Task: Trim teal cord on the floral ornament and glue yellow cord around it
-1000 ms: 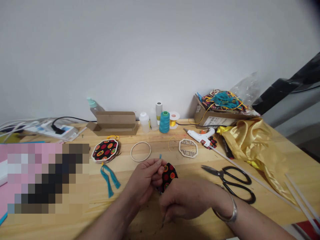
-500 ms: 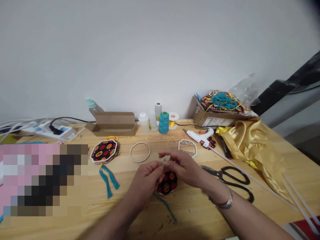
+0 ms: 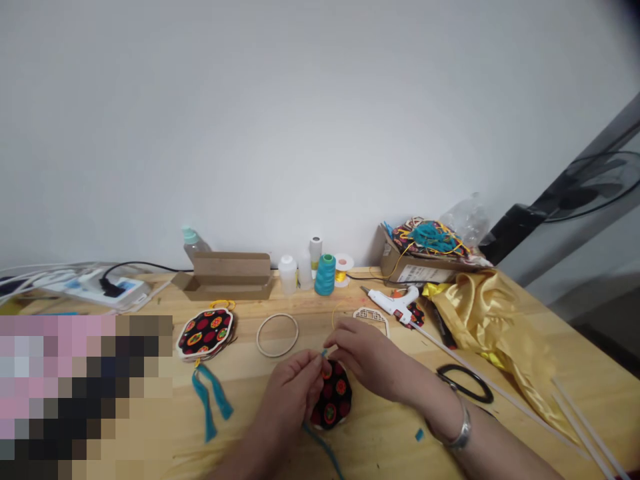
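My left hand [image 3: 296, 383] is closed in a pinch on teal thread [image 3: 324, 445], whose strands trail below it toward the table's front edge. A short teal end pokes up between the fingertips. Close against it, my right hand [image 3: 367, 357] has its fingertips pinched at that same teal end. Just under both hands is a black fabric piece [image 3: 334, 398] with red and orange flowers, partly covered by the left fingers. A small teal scrap [image 3: 419, 435] lies near my right wrist. Black-handled scissors [image 3: 473, 383] lie beyond my right forearm, which hides their blades.
Flowered panels [image 3: 206, 335] with teal tassels [image 3: 213, 400], a wooden ring [image 3: 277, 335] and a lattice frame [image 3: 373, 315] lie around. A glue gun [image 3: 393, 303], teal thread cone [image 3: 325, 275], open carton [image 3: 230, 283], full box [image 3: 420, 267] and gold satin [image 3: 480, 320] stand or lie behind.
The view has tilted up, so the table sits lower in the picture. My right fingers have curled in at the teal end. My forearm now covers the scissor blades; the teal scrap shows.
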A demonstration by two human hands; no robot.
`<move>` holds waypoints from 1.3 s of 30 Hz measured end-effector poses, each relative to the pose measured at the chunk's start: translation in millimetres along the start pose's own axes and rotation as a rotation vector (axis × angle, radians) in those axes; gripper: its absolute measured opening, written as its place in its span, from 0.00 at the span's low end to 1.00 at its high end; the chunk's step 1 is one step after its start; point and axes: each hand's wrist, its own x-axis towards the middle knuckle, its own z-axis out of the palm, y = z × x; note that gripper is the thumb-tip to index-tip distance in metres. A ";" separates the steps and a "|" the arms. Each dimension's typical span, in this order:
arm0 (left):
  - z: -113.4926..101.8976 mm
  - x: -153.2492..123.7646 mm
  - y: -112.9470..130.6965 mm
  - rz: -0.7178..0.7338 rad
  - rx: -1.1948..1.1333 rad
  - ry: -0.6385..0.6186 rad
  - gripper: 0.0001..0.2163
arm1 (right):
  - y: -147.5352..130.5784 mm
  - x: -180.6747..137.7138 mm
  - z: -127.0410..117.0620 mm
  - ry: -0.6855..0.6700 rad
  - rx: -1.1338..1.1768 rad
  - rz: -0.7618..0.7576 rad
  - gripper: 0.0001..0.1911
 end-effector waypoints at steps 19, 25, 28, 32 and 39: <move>-3.8 -13.4 11.8 0.125 -0.286 -0.031 0.14 | 13.1 89.9 -64.4 0.136 -0.070 -0.075 0.17; -2.3 -15.4 15.4 0.109 -0.318 -0.037 0.16 | -9.4 70.2 -39.2 -0.393 -0.124 -0.227 0.20; -2.0 -17.0 16.2 0.111 -0.339 -0.050 0.16 | -9.8 73.5 -29.0 -0.250 -0.221 -0.093 0.05; -2.7 -18.4 14.1 0.127 -0.363 -0.051 0.15 | -2.1 87.7 -32.0 0.001 -0.244 0.006 0.11; -5.2 -17.3 11.7 0.127 -0.369 -0.039 0.14 | 17.2 109.8 -44.0 0.276 -0.218 0.138 0.12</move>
